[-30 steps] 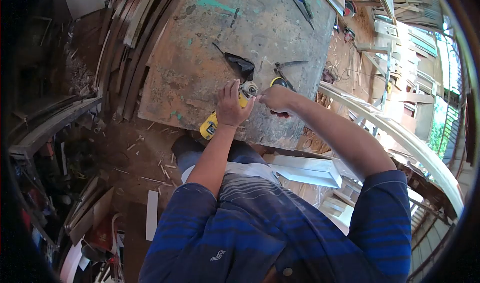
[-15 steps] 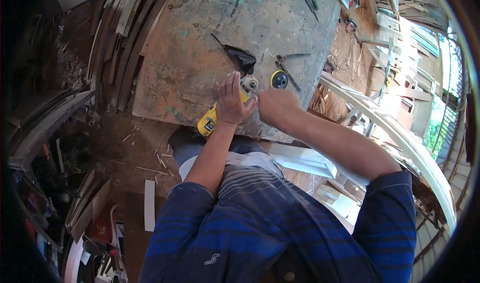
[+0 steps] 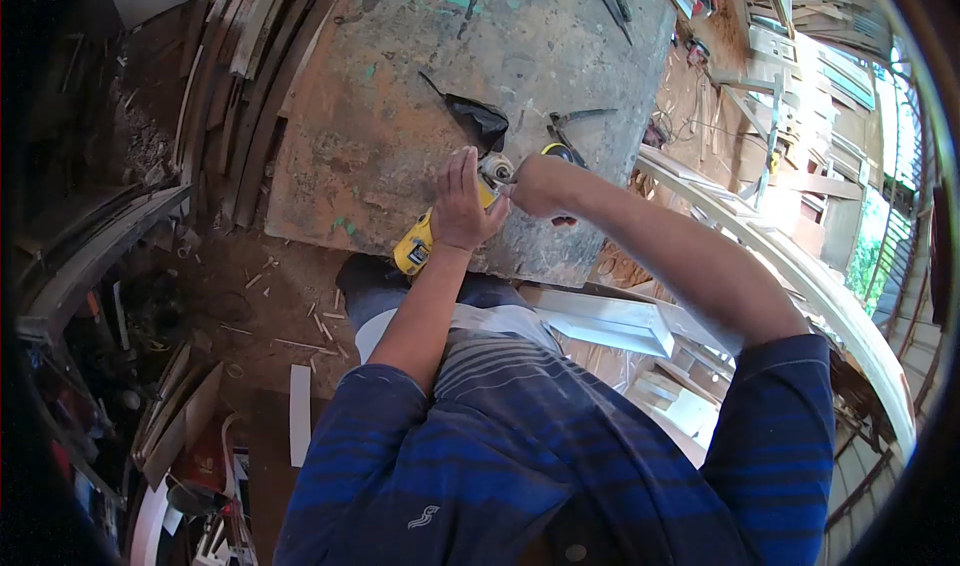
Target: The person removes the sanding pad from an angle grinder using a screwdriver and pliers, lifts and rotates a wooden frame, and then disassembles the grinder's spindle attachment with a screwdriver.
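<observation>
A yellow and black angle grinder (image 3: 413, 247) lies on the worktable, its round metal head (image 3: 497, 170) facing up. My left hand (image 3: 462, 206) rests over its body and holds it against the tabletop, fingers fairly straight and pressed together. Close beside the head, my right hand (image 3: 543, 187) is closed in a fist. A small grey metal piece shows between that fist and the head, but its kind is hidden. Partly behind the right hand sits a round yellow and black pad (image 3: 556, 150). Just beyond the head lies a black, pouch-like piece (image 3: 478, 121).
The worn worktable (image 3: 350, 96) bears thin dark tools (image 3: 588, 116) near the pad and long dark ones (image 3: 612, 1) at its far edge. Curved timber (image 3: 255, 56) is stacked on the left. A long pale wooden arc (image 3: 800, 276) stands at the right.
My right fist has turned and shifted slightly up beside the grinder head, now covering part of the round pad. My left hand stays in place on the grinder.
</observation>
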The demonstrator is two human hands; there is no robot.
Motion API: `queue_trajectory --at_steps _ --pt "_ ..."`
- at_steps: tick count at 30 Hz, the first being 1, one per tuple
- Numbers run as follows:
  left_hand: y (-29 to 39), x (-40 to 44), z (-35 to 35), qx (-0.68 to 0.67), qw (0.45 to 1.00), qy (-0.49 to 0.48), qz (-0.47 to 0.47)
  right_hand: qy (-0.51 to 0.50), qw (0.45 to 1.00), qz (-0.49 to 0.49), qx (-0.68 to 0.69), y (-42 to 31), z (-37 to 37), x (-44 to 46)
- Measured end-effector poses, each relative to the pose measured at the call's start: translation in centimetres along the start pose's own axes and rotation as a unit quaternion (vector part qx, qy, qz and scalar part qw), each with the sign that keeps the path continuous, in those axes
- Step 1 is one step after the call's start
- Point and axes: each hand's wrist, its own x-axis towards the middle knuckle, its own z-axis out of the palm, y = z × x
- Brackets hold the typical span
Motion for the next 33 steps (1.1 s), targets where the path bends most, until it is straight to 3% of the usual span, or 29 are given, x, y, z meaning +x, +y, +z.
queue_trajectory --at_steps 4,10,16,19,22,25,28,33 --pt "-0.2 0.1 -0.1 0.01 0.999 -0.032 -0.008 0.099 0.978 -0.094 -0.159 0.1 1.2 0.3" --pt "-0.9 0.0 0.7 -0.001 1.0 -0.01 0.006 0.113 0.978 -0.05 -0.169 -1.7 1.3 -1.3" --pt "-0.9 -0.1 0.7 -0.003 1.0 -0.011 0.001 0.137 0.951 -0.107 -0.257 -2.3 1.0 -2.2" --pt "-1.0 -0.3 0.6 0.018 1.0 -0.01 0.002 0.182 0.91 -0.162 -0.337 -1.3 3.4 -1.1" --pt "-1.0 -0.1 0.0 0.035 0.997 0.008 0.066 0.224 0.912 -0.157 -0.304 -0.3 4.5 -0.5" --pt "-1.2 -0.3 0.4 0.016 0.998 0.025 0.056 0.303 0.942 -0.061 -0.131 -2.8 3.0 -4.0" --pt "-0.7 0.0 0.2 0.006 0.999 0.038 0.036 0.481 0.863 -0.143 0.053 -0.2 4.2 -4.7" --pt "-0.4 0.1 0.2 0.028 0.997 0.024 0.068 0.433 0.895 -0.043 0.097 1.7 6.4 -5.7"
